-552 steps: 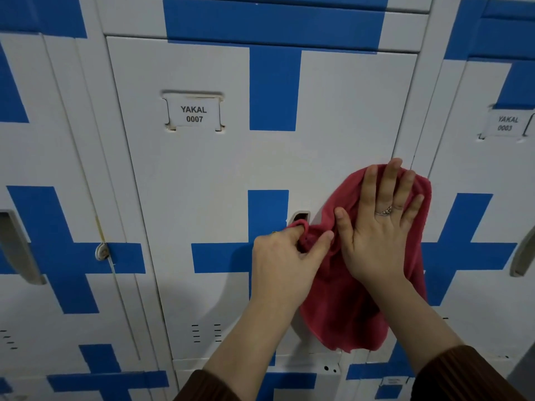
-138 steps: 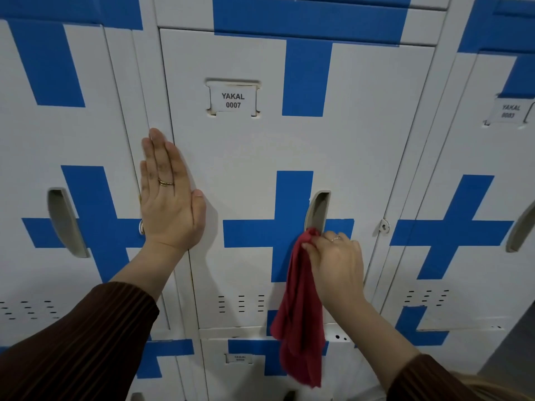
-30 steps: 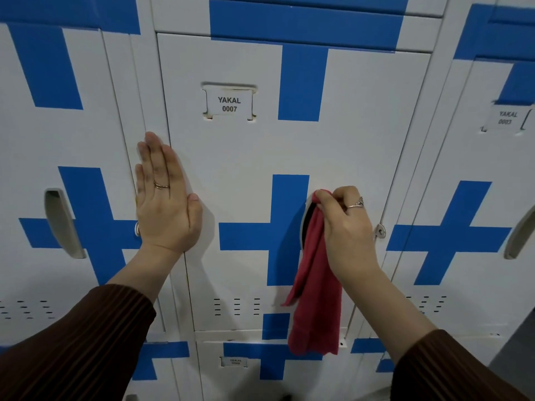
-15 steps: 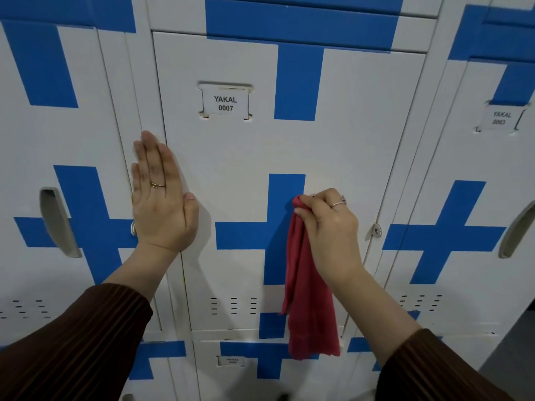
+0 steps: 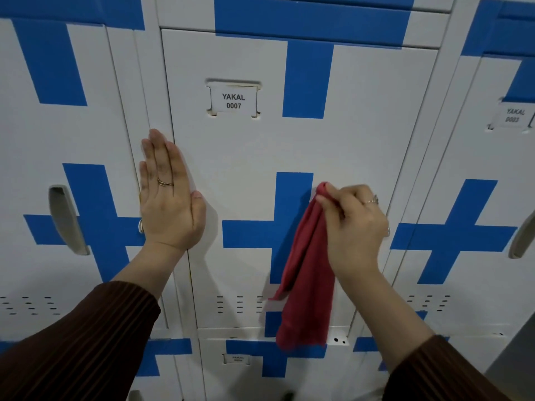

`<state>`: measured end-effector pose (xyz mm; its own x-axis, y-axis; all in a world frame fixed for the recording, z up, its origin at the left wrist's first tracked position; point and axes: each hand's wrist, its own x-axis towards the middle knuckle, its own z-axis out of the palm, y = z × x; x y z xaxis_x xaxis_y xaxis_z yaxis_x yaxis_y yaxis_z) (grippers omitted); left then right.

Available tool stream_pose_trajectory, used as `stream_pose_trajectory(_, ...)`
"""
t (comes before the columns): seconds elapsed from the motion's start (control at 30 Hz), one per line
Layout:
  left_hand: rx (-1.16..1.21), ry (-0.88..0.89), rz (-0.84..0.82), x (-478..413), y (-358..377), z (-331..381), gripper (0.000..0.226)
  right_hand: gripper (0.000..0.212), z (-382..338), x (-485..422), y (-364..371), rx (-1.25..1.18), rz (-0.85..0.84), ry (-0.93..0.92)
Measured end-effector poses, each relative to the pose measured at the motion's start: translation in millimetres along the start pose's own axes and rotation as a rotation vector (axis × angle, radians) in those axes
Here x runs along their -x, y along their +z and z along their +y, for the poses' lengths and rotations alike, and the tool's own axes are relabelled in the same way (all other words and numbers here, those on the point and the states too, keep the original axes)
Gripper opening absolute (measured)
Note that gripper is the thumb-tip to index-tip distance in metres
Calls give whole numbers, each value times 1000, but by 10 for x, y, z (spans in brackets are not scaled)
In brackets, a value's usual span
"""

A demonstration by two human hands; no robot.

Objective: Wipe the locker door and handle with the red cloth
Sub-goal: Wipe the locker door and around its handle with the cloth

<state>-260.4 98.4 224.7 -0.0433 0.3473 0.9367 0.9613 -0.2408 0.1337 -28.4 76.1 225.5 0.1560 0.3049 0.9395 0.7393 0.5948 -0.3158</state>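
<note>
Nearest the camera, two dark brown ribbed sleeves are seen, the left sleeve (image 5: 72,342) low at the left and the right sleeve (image 5: 440,371) at the lower right. The left hand (image 5: 169,204) is laid flat with its fingers straight and together, nothing being held; it is pressed over the seam at the left edge of the locker door (image 5: 246,157), and a ring (image 5: 165,183) is worn on one finger. The right hand (image 5: 353,227) is curled, and the top of the red cloth (image 5: 307,285) is pinched between its thumb and fingertips, just right of the upright bar of the blue cross (image 5: 249,235) painted on the door. The handle is covered by that hand and the cloth, so it cannot be made out. The cloth is let hang in long folds down the door, past the vent slots (image 5: 239,304), its lower end lying over the top of the locker below. Higher on the door a label (image 5: 234,101) reading YAKAL 0007 is fixed. On the locker to the left a grey recessed handle (image 5: 66,221) is seen, and on the locker to the right a second, blurred label (image 5: 512,115).
</note>
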Motion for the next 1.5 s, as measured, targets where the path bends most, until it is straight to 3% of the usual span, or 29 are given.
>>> stream_pose_trajectory(0.07, -2, 3, -4, 1, 2, -7, 76, 8, -5, -9, 21, -32, -105, 35)
stream_pose_trajectory(0.17, 0, 2, -3, 7, 6, -8, 77, 17, 9, 215, 99, -193, -333, 271)
stream_pose_trajectory(0.37, 2, 4, -9, 6, -6, -7, 75, 25, 127, 687, 79, -181, -504, 443)
stream_pose_trajectory(0.53, 1, -10, -18, -2, -1, 4, 75, 13, 179, 545, -79, -75, -277, 232)
stream_pose_trajectory(0.8, -15, -16, -15, -1, -2, -8, 75, 18, 325, 862, 53, 35, -413, 109)
stream_pose_trajectory(0.93, -11, -9, -15, -1, -11, 0, 75, 11, 351, 876, -60, 130, -368, 55)
stream_pose_trajectory(1.07, -11, -15, -12, 1, -8, 1, 75, 10, 425, 874, -111, 129, -201, 288)
stream_pose_trajectory(1.3, -6, -10, -7, 1, -8, 6, 76, 6, 383, 977, 37, 92, -283, 245)
stream_pose_trajectory(1.5, -10, -7, -11, 1, -10, 7, 75, 6, 379, 977, 46, 109, -236, 270)
